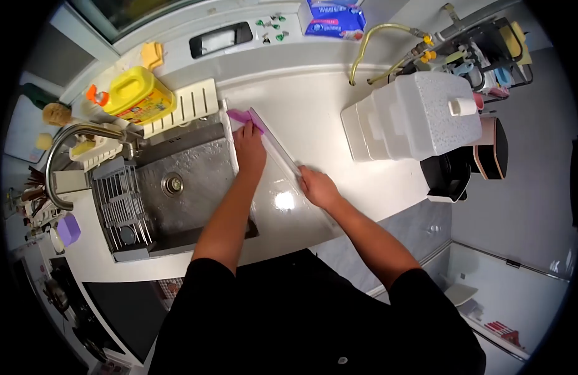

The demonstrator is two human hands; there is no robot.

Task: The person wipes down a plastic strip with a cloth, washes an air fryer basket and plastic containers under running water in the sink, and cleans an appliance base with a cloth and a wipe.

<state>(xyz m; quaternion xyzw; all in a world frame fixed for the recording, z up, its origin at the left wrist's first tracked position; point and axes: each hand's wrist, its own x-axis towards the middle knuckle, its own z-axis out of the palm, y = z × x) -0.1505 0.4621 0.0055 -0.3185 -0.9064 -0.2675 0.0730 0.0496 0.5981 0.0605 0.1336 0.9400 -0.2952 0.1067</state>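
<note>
My left hand is beside the sink's right edge, its fingers closed on a purple cloth. The cloth lies against the upper end of a long, narrow, pale strip with straight edges. Lower down, my right hand grips that strip, fingers wrapped round its edge. The strip runs slantwise over the white countertop; I cannot make out exactly what it is. Wet, shiny patches show on the counter below it.
Left is a steel sink with a dish rack and curved faucet. A yellow detergent bottle stands behind. At right are a white lidded container and black bin. A blue packet sits on the ledge.
</note>
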